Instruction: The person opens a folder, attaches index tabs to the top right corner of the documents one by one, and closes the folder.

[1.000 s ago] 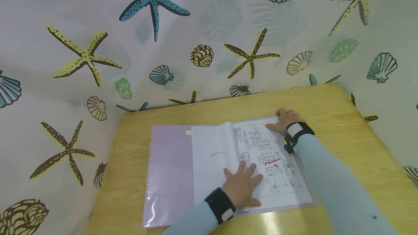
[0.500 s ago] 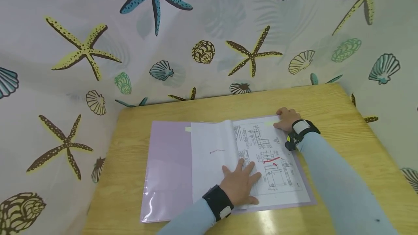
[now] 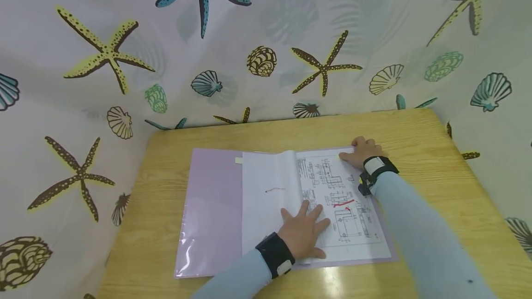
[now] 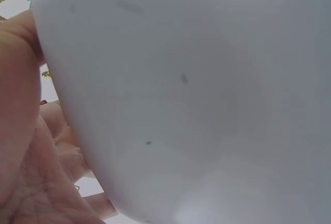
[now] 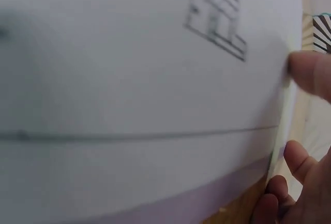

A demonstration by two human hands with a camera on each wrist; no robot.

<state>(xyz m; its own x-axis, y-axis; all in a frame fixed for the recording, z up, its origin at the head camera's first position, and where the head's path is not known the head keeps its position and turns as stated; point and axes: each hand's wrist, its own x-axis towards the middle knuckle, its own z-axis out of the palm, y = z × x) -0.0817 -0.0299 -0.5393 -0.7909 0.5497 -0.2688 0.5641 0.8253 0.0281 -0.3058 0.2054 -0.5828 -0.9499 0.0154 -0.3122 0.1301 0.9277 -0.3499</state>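
A lilac folder [image 3: 212,211] lies open on the table, holding a sheet with a technical drawing [image 3: 349,193] on the right and a white page [image 3: 270,174] with a faint red line on the left. Across the lower middle, near the fold, my left hand [image 3: 300,235] rests with spread fingers. My right hand [image 3: 362,153] is at the folder's top right corner, its thumb [image 5: 310,71] straight and touching a pale yellow strip [image 5: 282,125] along the sheet's edge. The other fingers lie bent beyond that edge. A pale curved surface [image 4: 196,100] fills most of the left wrist view.
The wooden table [image 3: 420,151] extends around the folder. A patterned cloth [image 3: 232,36] with starfish and shells hangs behind and beside it. A small pale yellow tab [image 3: 238,160] sticks out beside the left page's top.
My right thumb has drawn back from a yellow patch near the sheet's top corner, then reached over it again. My left hand keeps its place on the pages. The view has shifted slightly.
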